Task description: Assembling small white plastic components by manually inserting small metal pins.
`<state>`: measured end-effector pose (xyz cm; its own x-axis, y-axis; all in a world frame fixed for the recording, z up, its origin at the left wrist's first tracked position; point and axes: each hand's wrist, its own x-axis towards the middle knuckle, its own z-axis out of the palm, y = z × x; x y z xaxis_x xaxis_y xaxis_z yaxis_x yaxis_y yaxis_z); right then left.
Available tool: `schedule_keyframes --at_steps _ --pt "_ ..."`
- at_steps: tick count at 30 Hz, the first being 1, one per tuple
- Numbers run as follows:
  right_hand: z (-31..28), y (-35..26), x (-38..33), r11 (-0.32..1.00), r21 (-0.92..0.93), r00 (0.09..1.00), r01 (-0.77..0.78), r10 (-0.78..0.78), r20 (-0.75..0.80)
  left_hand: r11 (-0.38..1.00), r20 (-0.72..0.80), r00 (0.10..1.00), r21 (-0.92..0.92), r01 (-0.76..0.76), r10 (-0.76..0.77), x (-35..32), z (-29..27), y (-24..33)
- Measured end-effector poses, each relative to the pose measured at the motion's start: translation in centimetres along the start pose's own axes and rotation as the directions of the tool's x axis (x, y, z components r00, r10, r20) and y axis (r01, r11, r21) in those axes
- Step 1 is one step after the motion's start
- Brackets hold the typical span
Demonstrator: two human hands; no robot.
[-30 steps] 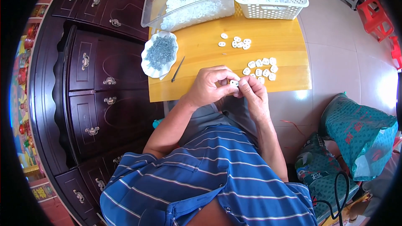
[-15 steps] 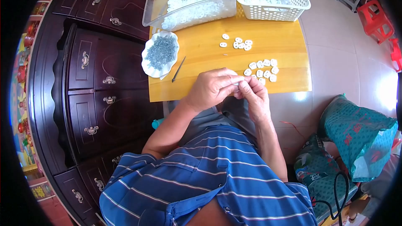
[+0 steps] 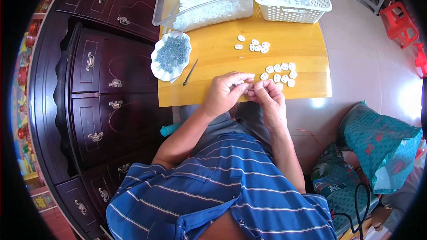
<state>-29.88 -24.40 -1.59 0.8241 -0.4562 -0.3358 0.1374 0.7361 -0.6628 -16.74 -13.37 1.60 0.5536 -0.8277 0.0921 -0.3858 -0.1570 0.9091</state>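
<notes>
Over the front edge of the yellow table, my left hand (image 3: 223, 92) is closed on a small white oval piece (image 3: 239, 82), which shows between thumb and forefinger. My right hand (image 3: 269, 102) meets it fingertip to fingertip, thumb and forefinger pinched together; whatever is in that pinch is too small to make out. Just beyond the right fingers lies a group of small white pieces with dark holes (image 3: 284, 67). Farther back sits another cluster of white oval two-holed pieces (image 3: 258, 47). A thin dark pointed tool (image 3: 190, 73) rests left of my hands.
A white scalloped dish (image 3: 156, 67) heaped with small grey metal bits stands at the table's left. At the back are a clear plastic bin (image 3: 162, 15) and a white perforated basket (image 3: 321, 6), both full of white pieces. Dark drawers (image 3: 111, 62) flank the left; green bags (image 3: 378, 146) lie right.
My left hand has turned and drawn slightly left, so the white piece in it shows. Its fingertips have parted a little from my right hand's, which has barely moved.
</notes>
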Motion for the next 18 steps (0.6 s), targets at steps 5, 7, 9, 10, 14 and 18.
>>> schedule_keyframes --at_steps 5,7,9,10,14,18 --pt "-0.6 0.6 0.2 1.0 -0.028 1.0 0.01 -0.01 -0.006 0.984 0.02 0.995 -0.142 0.105 -0.103 -0.1 -0.6 -0.4" --pt "-0.9 1.0 0.3 0.996 -0.05 0.995 0.072 -0.069 0.073 0.998 -0.037 0.999 -0.069 -0.012 0.009 -0.1 -0.7 -0.2" --pt "-0.4 1.0 0.0 0.999 -0.04 0.998 0.001 0.002 0.068 0.997 -0.083 0.994 -0.033 -0.068 0.065 -0.1 -0.5 0.0" --pt "-0.1 1.0 -0.1 0.997 -0.028 0.995 -0.072 0.073 0.068 0.992 -0.13 0.984 0.01 -0.123 0.123 0.0 -0.3 0.2" --pt "0.6 1.0 -0.1 0.914 0.333 0.962 -0.231 0.164 0.216 0.908 0.001 0.929 0.211 -0.361 0.369 -0.4 0.9 1.2" --pt "-0.4 1.0 -0.3 0.784 0.599 0.972 -0.165 0.232 -0.037 0.892 0.036 0.903 0.146 -0.428 0.427 -0.4 1.7 1.4"
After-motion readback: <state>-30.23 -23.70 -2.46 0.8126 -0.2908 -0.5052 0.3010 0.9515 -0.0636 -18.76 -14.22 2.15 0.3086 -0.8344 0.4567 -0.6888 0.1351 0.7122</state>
